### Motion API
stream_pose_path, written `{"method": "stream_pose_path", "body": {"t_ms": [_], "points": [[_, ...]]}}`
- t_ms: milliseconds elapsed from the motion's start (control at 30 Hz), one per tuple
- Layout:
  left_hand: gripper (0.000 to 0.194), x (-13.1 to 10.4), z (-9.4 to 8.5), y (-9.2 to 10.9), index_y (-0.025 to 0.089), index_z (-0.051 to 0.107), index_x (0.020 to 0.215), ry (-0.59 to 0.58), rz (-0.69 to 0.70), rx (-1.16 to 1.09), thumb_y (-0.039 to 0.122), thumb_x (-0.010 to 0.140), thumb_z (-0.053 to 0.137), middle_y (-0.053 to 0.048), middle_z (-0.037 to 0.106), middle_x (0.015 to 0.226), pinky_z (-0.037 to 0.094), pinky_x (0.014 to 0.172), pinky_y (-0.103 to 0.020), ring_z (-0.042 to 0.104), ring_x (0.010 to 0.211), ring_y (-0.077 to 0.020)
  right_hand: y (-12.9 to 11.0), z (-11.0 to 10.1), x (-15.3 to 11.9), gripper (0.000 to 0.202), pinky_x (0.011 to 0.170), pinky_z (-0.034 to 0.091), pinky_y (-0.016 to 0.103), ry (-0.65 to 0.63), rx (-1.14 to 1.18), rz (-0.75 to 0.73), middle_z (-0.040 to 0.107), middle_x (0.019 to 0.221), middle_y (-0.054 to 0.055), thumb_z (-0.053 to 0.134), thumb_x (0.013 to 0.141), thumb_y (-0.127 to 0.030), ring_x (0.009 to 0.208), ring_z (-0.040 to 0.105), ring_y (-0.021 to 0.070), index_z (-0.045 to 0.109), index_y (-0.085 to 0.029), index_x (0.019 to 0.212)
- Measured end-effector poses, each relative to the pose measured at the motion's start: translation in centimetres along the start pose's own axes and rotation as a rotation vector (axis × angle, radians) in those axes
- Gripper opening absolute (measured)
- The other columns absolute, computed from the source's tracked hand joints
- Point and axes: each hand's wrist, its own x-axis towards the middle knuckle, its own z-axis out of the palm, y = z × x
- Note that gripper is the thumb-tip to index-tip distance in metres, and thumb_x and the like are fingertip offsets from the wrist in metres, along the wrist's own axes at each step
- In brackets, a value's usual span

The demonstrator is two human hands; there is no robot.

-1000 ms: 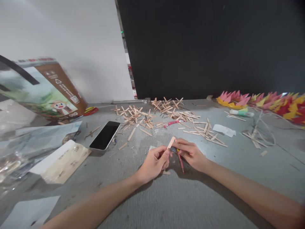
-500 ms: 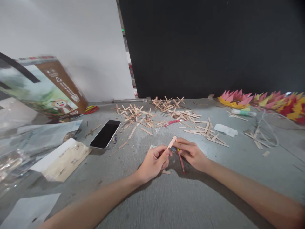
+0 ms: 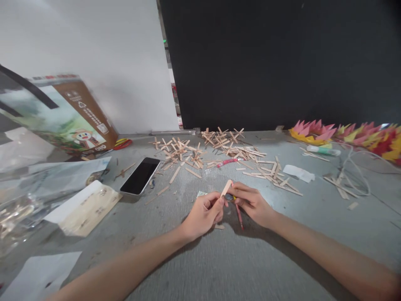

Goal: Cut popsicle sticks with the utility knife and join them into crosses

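A flat wooden craft stick (image 3: 226, 189) slants upward between my hands. My left hand (image 3: 203, 213) pinches its lower end between thumb and fingers. My right hand (image 3: 253, 204) is closed around what looks like small pliers (image 3: 229, 197), with a dark head and a bit of yellow at the joint. The dark head lies close against the stick; whether it grips the stick I cannot tell. A thin red piece (image 3: 239, 217) slants down below my right fingers, perhaps a handle. Part of another stick (image 3: 219, 226) lies beneath my left hand.
Heaped craft sticks (image 3: 178, 151), some joined as crosses, lie ahead, with a red strip (image 3: 227, 162) among them. A phone (image 3: 140, 175), an envelope (image 3: 89, 211) and a printed bag (image 3: 78, 121) are left. At right are a glue stick (image 3: 323, 150), a white cable (image 3: 368, 184) and paper petals (image 3: 313, 130).
The view has shifted slightly, moving the background a little to the right. Both hands keep nearly the same pose, and the stick between them has barely moved.
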Motion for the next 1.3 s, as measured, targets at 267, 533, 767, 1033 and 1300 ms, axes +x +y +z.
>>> {"method": "stream_pose_path", "body": {"t_ms": [267,533,767,1033,1300], "points": [[0.049,0.1,-0.5,-0.3,0.018,0.056,0.091,-0.069,-0.045,0.040,0.065,0.099,0.049,0.008,0.045,0.054,0.031,0.046,-0.020,0.035,0.044,-0.0074,-0.3,-0.3,0.1,0.036,0.086,0.055,0.035,-0.020,-0.045,-0.004,0.066,0.097,0.007,0.048,0.107,-0.022,0.087,0.063,0.0198,0.068,-0.027,0.136],[0.050,0.1,-1.4,0.1,0.017,0.055,0.086,-0.161,-0.107,0.101,0.065,0.100,0.048,0.007,0.043,0.057,0.031,0.045,-0.019,0.033,0.045,-0.0067,-0.3,-0.3,0.0,0.037,0.105,0.050,0.046,-0.019,-0.079,-0.030,0.068,0.099,0.007,0.049,0.105,-0.018,0.090,0.064,0.0206,0.069,-0.029,0.134],[0.051,0.1,-1.3,0.0,0.019,0.051,0.081,-0.131,-0.090,0.103,0.067,0.098,0.050,0.008,0.041,0.056,0.029,0.044,-0.019,0.031,0.045,-0.0066,-0.2,-0.3,0.0,0.038,0.101,0.054,0.046,-0.007,-0.120,-0.037,0.068,0.096,0.007,0.049,0.104,-0.017,0.088,0.064,0.0204,0.069,-0.029,0.134],[0.052,0.2,-1.2,-0.3,0.018,0.051,0.082,-0.168,-0.103,0.080,0.068,0.098,0.050,0.007,0.041,0.057,0.029,0.046,-0.020,0.031,0.046,-0.0067,-0.3,0.0,0.0,0.037,0.100,0.053,0.045,0.003,-0.111,-0.049,0.066,0.094,0.006,0.049,0.104,-0.015,0.086,0.063,0.0208,0.070,-0.029,0.131],[0.046,0.2,-0.9,-0.3,0.018,0.052,0.083,-0.009,-0.002,0.019,0.060,0.101,0.050,0.008,0.042,0.054,0.029,0.050,-0.021,0.036,0.049,-0.0081,-0.3,-0.5,-0.2,0.031,0.078,0.053,0.034,0.053,-0.142,0.029,0.067,0.098,0.009,0.049,0.106,-0.021,0.089,0.064,0.0213,0.070,-0.025,0.128]]}}
